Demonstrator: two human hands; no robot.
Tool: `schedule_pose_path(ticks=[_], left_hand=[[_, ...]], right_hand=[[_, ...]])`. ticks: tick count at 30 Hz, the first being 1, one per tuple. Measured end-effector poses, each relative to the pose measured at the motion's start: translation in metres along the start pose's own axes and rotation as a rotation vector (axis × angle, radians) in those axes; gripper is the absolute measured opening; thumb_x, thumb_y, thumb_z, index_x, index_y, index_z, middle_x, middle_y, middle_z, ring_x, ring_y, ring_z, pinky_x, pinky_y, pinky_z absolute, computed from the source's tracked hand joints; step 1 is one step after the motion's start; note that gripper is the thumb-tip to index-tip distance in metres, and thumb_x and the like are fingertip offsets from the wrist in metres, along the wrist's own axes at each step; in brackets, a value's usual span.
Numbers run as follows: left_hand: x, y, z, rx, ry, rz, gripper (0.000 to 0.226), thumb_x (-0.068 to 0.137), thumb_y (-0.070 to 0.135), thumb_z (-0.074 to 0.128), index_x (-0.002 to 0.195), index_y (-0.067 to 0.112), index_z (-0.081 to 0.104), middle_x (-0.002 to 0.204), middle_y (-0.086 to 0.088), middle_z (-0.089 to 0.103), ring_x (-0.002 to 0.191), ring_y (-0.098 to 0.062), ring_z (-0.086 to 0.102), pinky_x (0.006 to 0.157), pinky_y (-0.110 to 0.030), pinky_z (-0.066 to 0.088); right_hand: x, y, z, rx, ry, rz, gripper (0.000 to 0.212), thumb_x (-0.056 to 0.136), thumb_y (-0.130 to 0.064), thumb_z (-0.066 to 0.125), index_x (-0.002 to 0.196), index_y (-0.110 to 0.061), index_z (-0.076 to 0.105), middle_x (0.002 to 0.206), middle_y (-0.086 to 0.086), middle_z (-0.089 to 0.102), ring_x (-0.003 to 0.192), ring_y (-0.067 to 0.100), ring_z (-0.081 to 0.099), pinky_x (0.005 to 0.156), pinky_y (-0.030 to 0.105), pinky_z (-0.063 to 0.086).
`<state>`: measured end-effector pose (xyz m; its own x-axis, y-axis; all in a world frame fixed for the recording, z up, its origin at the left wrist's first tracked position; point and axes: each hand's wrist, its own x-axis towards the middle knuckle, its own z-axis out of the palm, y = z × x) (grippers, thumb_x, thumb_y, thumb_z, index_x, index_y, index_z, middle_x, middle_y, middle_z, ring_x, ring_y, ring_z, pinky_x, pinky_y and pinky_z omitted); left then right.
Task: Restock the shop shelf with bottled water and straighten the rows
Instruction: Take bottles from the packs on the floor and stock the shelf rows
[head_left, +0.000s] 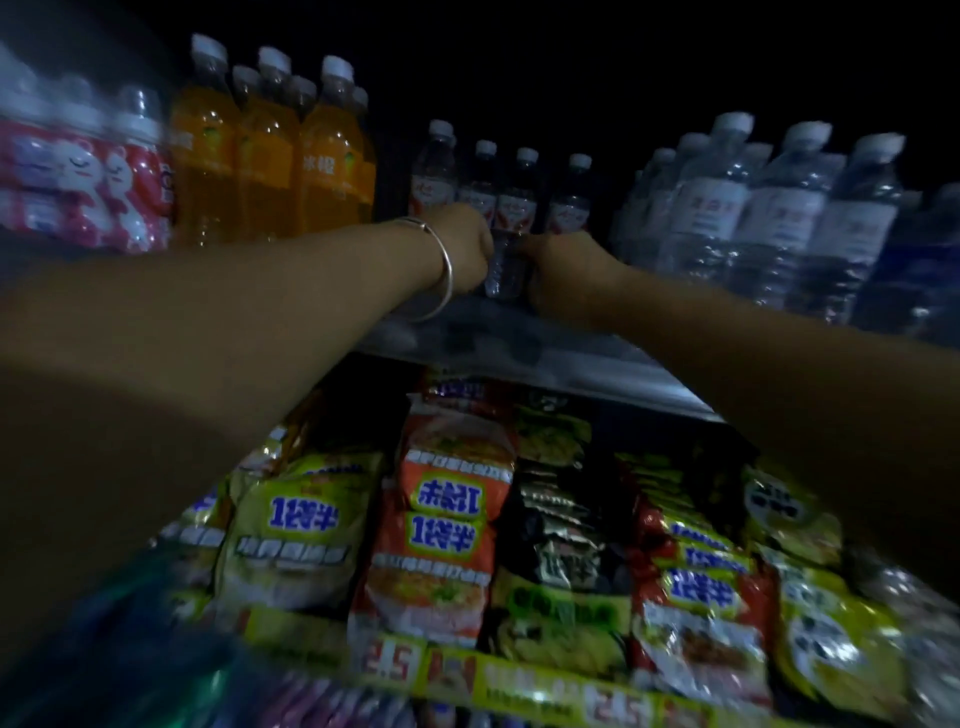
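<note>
Several small water bottles (516, 208) with white caps and red-and-white labels stand in a loose row on the upper shelf (519, 358). My left hand (462, 244), a silver bangle on its wrist, reaches in and wraps round bottles at the left of that row. My right hand (558, 270) grips the lower part of a bottle at the right. One clear bottle shows between the two hands. My fingers are hidden behind the bottles.
Larger water bottles (779, 218) fill the shelf's right side. Orange drink bottles (270, 156) and pink-labelled bottles (93, 182) stand to the left. Below, instant-noodle packets (447, 519) lie in rows behind a yellow price strip (519, 675).
</note>
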<state>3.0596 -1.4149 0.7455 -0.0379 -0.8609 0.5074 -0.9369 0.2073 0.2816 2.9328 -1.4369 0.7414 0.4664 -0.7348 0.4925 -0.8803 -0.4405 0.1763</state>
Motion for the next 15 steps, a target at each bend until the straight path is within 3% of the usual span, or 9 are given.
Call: schedule_pose_path(ticks=[3,6,11,15], left_hand=[[-0.05,0.029,0.011,-0.138,0.051,-0.007,0.028,0.09,0.002,0.052,0.116,0.006,0.061,0.128,-0.009,0.057,0.12,-0.024,0.051,0.096,-0.026,0.04],[-0.099,0.045,0.051,-0.163,0.005,-0.004,0.025,0.086,0.002,0.054,0.11,0.006,0.064,0.122,-0.01,0.061,0.115,-0.025,0.054,0.091,-0.026,0.041],[-0.175,0.043,0.161,-0.176,-0.215,-0.049,0.024,0.082,0.002,0.056,0.104,0.006,0.065,0.113,-0.012,0.064,0.11,-0.028,0.058,0.09,-0.029,0.045],[-0.237,0.022,0.26,-0.216,-0.409,-0.114,0.027,0.082,-0.003,0.054,0.107,0.003,0.063,0.117,-0.014,0.061,0.114,-0.029,0.054,0.091,-0.029,0.043]], right_hand=[[-0.066,0.001,-0.001,0.041,0.102,0.019,0.035,0.088,-0.002,0.048,0.123,-0.001,0.048,0.111,0.022,0.059,0.1,0.038,0.056,0.069,0.034,0.041],[-0.137,0.0,0.017,0.116,0.097,-0.012,0.033,0.085,-0.008,0.051,0.118,-0.001,0.051,0.111,0.023,0.061,0.102,0.04,0.055,0.069,0.036,0.041],[-0.235,-0.002,0.111,0.215,-0.131,0.078,0.033,0.086,-0.01,0.052,0.118,-0.006,0.054,0.11,0.027,0.06,0.102,0.044,0.056,0.076,0.041,0.045],[-0.303,-0.007,0.221,0.236,-0.37,0.08,0.035,0.085,-0.01,0.055,0.119,-0.007,0.056,0.113,0.022,0.061,0.106,0.039,0.058,0.081,0.04,0.049]])
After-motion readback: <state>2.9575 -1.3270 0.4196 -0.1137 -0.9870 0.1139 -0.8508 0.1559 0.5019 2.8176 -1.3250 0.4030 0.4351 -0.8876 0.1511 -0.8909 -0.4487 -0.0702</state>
